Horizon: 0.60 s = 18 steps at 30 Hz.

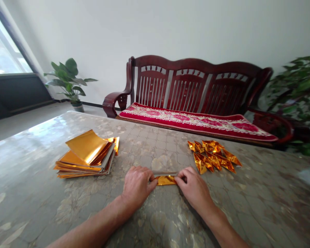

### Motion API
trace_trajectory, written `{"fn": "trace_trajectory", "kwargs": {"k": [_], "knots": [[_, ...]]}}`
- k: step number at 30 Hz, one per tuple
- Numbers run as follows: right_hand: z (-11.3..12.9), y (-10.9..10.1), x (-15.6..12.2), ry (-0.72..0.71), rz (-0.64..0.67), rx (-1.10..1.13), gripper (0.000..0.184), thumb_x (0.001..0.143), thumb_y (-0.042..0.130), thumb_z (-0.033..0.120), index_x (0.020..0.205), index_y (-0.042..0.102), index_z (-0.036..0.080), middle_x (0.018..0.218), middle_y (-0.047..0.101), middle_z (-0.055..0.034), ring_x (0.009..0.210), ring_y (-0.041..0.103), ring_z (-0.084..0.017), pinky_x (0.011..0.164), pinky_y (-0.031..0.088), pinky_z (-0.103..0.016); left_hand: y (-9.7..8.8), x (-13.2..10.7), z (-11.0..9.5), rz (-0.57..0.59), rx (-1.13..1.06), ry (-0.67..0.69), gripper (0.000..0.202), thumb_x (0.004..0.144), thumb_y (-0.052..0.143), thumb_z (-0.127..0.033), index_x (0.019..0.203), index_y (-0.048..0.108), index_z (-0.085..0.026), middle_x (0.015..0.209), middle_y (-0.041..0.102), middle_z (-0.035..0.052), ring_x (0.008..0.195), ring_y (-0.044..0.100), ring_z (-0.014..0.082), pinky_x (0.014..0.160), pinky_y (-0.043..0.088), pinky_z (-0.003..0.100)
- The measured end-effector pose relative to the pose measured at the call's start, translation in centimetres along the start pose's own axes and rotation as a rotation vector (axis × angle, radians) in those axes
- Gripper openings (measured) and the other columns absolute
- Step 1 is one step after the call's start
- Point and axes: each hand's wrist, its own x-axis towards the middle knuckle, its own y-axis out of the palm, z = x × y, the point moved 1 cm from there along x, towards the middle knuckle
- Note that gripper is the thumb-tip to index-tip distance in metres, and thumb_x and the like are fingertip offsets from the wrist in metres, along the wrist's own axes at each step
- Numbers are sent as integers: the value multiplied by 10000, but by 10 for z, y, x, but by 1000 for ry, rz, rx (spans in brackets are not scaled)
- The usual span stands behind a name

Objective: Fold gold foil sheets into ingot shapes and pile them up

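A narrow folded strip of gold foil paper (pixel 165 179) lies on the table between my two hands. My left hand (pixel 136 186) has its fingers curled down on the strip's left end. My right hand (pixel 193 187) pinches the right end with fingers pressed together. A stack of flat gold foil sheets (pixel 87 155) sits to the left of my hands. A small heap of folded gold paper pieces (pixel 214 155) lies just beyond my right hand.
The table (pixel 67 210) has a glossy, patterned grey-green cover. Behind it stands a dark red wooden bench (pixel 191 86) with a red floral cushion. A potted plant (pixel 68 81) is by the window at left, another plant (pixel 299 100) at far right.
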Motion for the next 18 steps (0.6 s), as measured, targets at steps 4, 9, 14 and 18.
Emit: {"fn": "trace_trajectory", "kwargs": {"k": [4,9,14,18], "knots": [[1,-1,-1,-2,-5,-23,175,839,575,280,673,599,230,825,601,-8,803,601,-183,722,407,-287,0,0,0,-1,8,-27,195,853,653,-364,699,666,-244,765,706,-16,785,628,182,707,310,302],[2,-2,-1,-4,4,-39,163,840,575,275,684,594,230,839,600,-5,818,601,-182,718,402,-282,0,0,1,-2,-10,-57,193,834,673,-374,689,661,-248,751,688,-29,769,623,172,692,310,289],[2,-1,-1,3,7,-56,151,844,563,266,699,591,234,851,597,-2,829,597,-184,710,395,-282,1,0,2,0,-59,-111,187,835,673,-380,698,676,-253,804,673,-36,768,609,154,685,310,275],[0,0,-1,-7,9,-56,145,843,558,257,703,583,231,850,592,-2,828,593,-182,714,393,-283,2,0,4,14,-76,-149,203,834,676,-402,695,683,-255,835,661,-37,759,598,150,676,312,274]]}}
